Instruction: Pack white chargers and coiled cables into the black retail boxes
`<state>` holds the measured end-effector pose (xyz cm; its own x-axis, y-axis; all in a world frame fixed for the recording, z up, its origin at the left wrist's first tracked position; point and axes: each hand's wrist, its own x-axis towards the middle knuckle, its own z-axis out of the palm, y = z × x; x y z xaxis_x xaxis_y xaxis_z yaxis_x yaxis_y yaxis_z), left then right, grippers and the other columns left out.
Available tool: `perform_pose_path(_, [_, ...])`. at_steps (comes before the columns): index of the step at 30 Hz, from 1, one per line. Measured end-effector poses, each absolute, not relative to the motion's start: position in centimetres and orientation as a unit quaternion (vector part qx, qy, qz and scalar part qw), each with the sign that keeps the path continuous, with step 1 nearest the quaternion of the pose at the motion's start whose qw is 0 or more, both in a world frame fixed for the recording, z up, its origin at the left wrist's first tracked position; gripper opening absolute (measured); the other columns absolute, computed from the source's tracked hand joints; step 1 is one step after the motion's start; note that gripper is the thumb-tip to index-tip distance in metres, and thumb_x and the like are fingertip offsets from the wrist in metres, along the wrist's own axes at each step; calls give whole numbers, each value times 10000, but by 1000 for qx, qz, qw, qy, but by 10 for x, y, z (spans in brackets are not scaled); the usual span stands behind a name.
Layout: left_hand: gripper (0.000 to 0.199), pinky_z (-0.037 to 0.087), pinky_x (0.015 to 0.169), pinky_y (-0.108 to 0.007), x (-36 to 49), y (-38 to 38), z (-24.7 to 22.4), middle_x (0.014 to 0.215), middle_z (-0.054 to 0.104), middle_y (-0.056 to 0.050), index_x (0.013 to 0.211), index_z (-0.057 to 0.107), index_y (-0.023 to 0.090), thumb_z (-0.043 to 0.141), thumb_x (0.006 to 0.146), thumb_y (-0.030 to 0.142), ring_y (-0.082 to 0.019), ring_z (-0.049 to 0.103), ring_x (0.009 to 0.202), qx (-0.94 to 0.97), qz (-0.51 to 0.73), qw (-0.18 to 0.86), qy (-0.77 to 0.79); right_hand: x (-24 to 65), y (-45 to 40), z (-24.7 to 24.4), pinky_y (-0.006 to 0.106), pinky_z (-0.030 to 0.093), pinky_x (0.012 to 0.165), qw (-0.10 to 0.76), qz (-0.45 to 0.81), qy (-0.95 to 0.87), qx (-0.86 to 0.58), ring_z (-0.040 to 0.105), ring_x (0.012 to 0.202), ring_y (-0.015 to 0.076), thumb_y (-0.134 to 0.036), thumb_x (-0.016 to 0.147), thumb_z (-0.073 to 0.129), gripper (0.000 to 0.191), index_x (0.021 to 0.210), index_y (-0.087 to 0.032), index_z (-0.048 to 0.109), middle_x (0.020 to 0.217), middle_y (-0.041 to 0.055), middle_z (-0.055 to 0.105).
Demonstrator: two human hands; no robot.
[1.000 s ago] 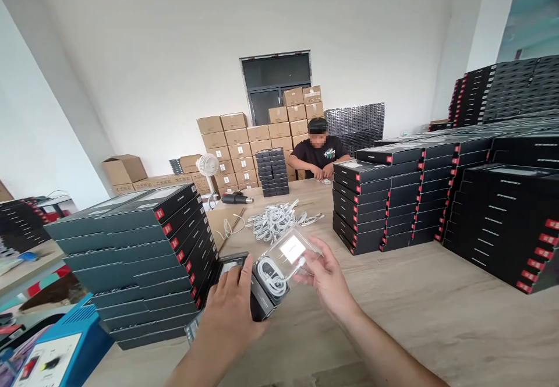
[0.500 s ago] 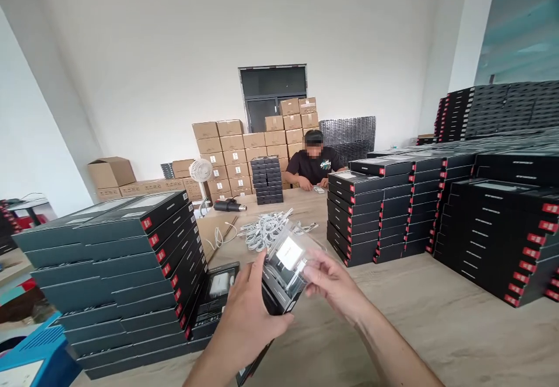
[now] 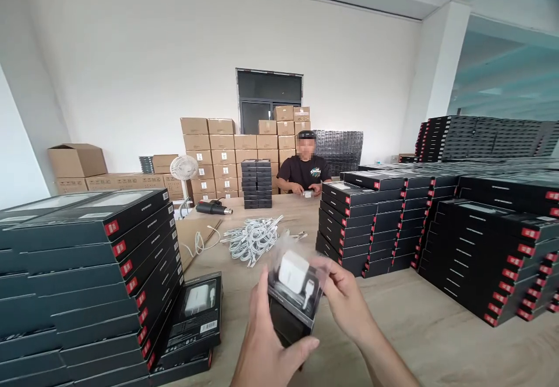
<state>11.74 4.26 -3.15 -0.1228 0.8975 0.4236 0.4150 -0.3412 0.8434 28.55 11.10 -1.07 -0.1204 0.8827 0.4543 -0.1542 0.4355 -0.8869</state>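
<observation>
Already we have the clear plastic tray with its white charger and cable (image 3: 296,279) partly seated in the black box (image 3: 286,323), our left hand (image 3: 266,355) in a firm grip on the box and our right hand (image 3: 345,299) pinching the tray's edge above the wooden surface (image 3: 437,340), with full insertion left.

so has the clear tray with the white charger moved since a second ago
Yes. The clear tray has come down into the black box; earlier it was tilted above it, nearer the cable pile.

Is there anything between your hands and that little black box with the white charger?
Nothing visible: the left hand grips the black box from below, and the right hand touches its clear tray directly.
</observation>
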Motion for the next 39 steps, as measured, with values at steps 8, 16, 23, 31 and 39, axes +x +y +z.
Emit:
perform_pose_path(8, [702, 283, 1203, -502, 85, 49, -48, 1584, 342, -118, 1545, 126, 320, 505, 958, 383, -273, 364, 1449, 623, 561, 275, 471, 270, 107, -21, 295, 555, 749, 606, 338, -637, -334, 686, 874, 215, -440, 921, 602, 272, 1063, -237, 712, 1010, 73, 742])
perform_pose_path(16, [351, 472, 1069, -432, 76, 50, -43, 1345, 515, -96, 1305, 473, 282, 508, 956, 289, -241, 553, 1252, 650, 571, 192, 464, 269, 108, -29, 337, 516, 858, 626, 376, -626, -274, 652, 987, 240, -393, 863, 695, 178, 817, -230, 639, 1014, 77, 704])
perform_pose_path(23, [228, 434, 1103, -423, 67, 44, -34, 1427, 519, -110, 1106, 648, 260, 465, 973, 291, -266, 497, 1341, 689, 533, 130, 473, 267, 106, -27, 388, 496, 926, 596, 360, -658, -287, 633, 1099, 298, -380, 822, 741, 200, 706, -224, 692, 1103, 112, 702])
perform_pose_path(31, [326, 495, 1036, -398, 69, 40, -27, 1280, 642, -109, 1263, 569, 241, 523, 940, 258, -237, 612, 1196, 668, 563, 177, 454, 267, 96, -21, 378, 510, 912, 571, 397, -675, -246, 653, 1012, 244, -321, 848, 735, 156, 963, -256, 653, 995, 65, 694])
perform_pose_path(39, [216, 520, 940, -337, 68, 39, -9, 1117, 700, -82, 978, 721, 240, 513, 960, 296, -215, 655, 1066, 688, 541, 166, 454, 268, 98, -16, 380, 531, 786, 580, 324, -690, -288, 681, 844, 251, -319, 834, 740, 106, 759, -245, 748, 850, 74, 738])
